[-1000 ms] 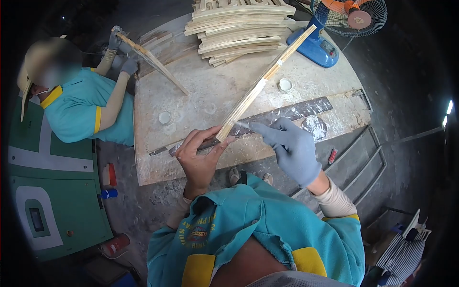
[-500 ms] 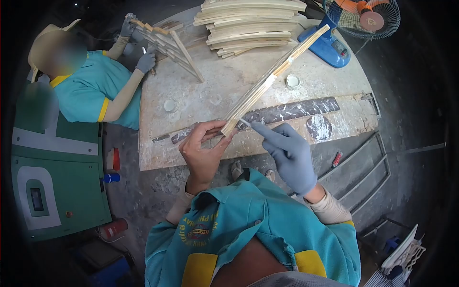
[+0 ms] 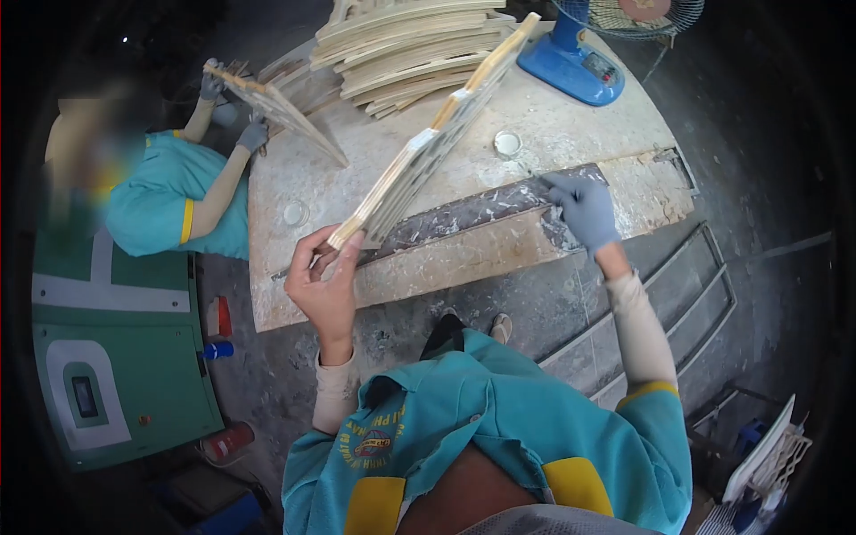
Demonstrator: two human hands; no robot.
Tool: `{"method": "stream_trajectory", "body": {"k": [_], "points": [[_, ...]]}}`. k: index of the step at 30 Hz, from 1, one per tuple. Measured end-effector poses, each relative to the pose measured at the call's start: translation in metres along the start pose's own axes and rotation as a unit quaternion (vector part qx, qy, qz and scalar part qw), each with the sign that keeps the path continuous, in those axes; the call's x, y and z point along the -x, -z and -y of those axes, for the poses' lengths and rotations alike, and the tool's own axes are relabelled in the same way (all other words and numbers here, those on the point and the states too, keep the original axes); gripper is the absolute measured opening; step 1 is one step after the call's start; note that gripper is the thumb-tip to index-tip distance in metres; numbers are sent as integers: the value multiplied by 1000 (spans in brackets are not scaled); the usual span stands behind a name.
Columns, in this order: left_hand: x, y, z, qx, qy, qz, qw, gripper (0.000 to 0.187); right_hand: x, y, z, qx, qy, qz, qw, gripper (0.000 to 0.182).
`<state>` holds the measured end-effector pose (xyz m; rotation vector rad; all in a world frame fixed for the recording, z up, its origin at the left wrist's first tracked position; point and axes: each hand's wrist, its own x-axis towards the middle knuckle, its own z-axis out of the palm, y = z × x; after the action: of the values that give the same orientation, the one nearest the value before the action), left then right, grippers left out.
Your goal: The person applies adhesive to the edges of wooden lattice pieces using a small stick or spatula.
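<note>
My bare left hand (image 3: 325, 281) grips the near end of a slatted wooden panel (image 3: 412, 165), which stands on edge and slants up toward the back of the table. White filler marks show along its pale upper edge. My right hand (image 3: 584, 210), in a grey glove, is apart from the panel, over the right part of a dark, white-smeared strip (image 3: 473, 210). Its fingers are closed on a thin tool, apparently a small putty knife (image 3: 534, 173), mostly hidden by the glove. A small tub of white paste (image 3: 507, 144) sits just beyond that hand.
Curved wooden panels are stacked (image 3: 410, 53) at the back of the table (image 3: 419, 276). A blue fan base (image 3: 575, 73) stands at back right. At left, a co-worker (image 3: 178, 187) in gloves holds another slatted panel (image 3: 285, 111), near a second tub (image 3: 296, 213). Metal frames (image 3: 660, 312) lie on the floor.
My right hand has left the panel's near end and moved right, over the dark strip. My left hand has moved left and tilted the panel, so its slatted face now shows.
</note>
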<state>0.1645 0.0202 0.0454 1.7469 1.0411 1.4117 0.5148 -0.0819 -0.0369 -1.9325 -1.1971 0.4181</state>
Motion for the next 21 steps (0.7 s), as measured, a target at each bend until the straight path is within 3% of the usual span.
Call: {"method": "stream_trajectory", "body": {"k": [2,6,8,11,21], "points": [[-2,2,1,-5,32,-10,999,23,-31,11,5,122,-87,29,988,25],[-11,6,7,-26,16,2,1000,26,-95,-12,-15,166,-75,66,981,24],[-14,7,12,-31,3,5,1000,26,-117,-27,-6,245,-124,107,956,26],[-26,13,20,-40,-6,11,999,27,-142,-45,-5,327,-124,123,929,28],[-58,27,34,-9,5,30,1000,27,-152,-76,-9,374,-89,134,913,28]]}}
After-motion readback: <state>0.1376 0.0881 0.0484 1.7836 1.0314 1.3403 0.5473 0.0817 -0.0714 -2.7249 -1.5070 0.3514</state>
